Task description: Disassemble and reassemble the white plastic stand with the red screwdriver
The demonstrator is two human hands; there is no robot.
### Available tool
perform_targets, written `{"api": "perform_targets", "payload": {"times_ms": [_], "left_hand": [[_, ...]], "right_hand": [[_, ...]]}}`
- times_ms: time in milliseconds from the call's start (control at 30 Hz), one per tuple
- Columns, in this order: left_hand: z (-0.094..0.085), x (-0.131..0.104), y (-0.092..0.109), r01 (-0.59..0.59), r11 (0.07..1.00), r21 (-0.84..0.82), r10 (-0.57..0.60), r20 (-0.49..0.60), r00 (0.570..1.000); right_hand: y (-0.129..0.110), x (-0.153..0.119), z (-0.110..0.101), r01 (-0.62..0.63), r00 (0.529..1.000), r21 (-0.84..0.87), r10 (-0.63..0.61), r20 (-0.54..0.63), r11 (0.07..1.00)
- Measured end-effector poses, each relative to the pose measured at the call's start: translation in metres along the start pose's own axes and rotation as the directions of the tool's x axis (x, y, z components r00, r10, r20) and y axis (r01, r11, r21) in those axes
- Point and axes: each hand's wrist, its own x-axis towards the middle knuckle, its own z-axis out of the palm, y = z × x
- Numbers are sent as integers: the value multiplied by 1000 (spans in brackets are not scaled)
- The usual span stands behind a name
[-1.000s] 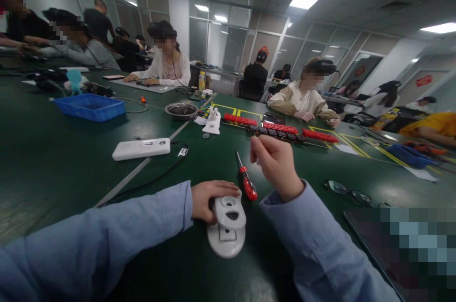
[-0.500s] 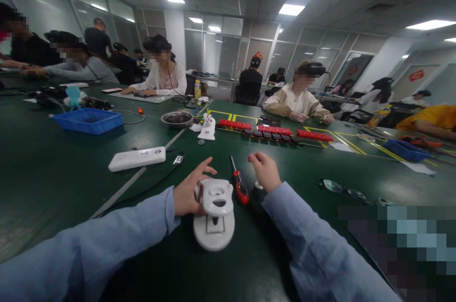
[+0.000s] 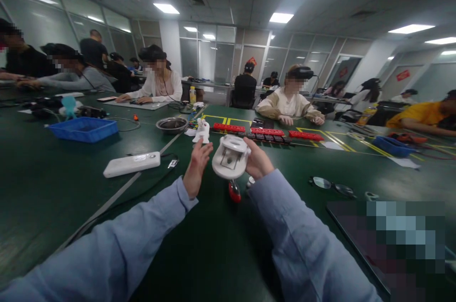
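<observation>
A white plastic housing point(image 3: 228, 165) with a rounded base and an open hollow part on top is held up over the table. My right hand point(image 3: 259, 158) grips it by its right side. Just left of it, my left hand point(image 3: 198, 165) has its fingers spread and holds nothing. Below the housing lies a screwdriver point(image 3: 234, 193) with a red and black handle; its shaft is mostly hidden behind the housing. A small white piece point(image 3: 251, 181) sits by my right wrist. Farther off stands another white plastic part point(image 3: 202, 131).
A white power strip point(image 3: 132, 164) and a blue tray point(image 3: 83, 129) lie to the left, with a metal bowl point(image 3: 172, 124) beyond. Red strips point(image 3: 267, 131) cross the table ahead. Glasses point(image 3: 332, 186) rest at the right. Co-workers sit across the table.
The white housing has gone from my left hand on the table to my right hand, lifted and moved forward. My left hand has let go and its fingers are spread.
</observation>
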Motion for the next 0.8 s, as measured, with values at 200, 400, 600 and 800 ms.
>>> {"api": "perform_targets", "payload": {"times_ms": [200, 400, 600, 800], "left_hand": [[38, 10, -18, 540, 619, -570, -664, -12, 748], [43, 26, -35, 493, 661, -565, -658, -122, 743], [38, 23, -38, 481, 696, -533, -651, -187, 735], [18, 21, -48, 573, 661, -484, -736, -273, 619]], "right_hand": [[21, 26, -8, 385, 868, -189, -424, -257, 903], [45, 26, -15, 519, 785, -404, -607, -123, 753], [43, 23, -12, 570, 754, -450, -655, -46, 687], [-6, 8, -12, 695, 684, -204, -721, -107, 690]]}}
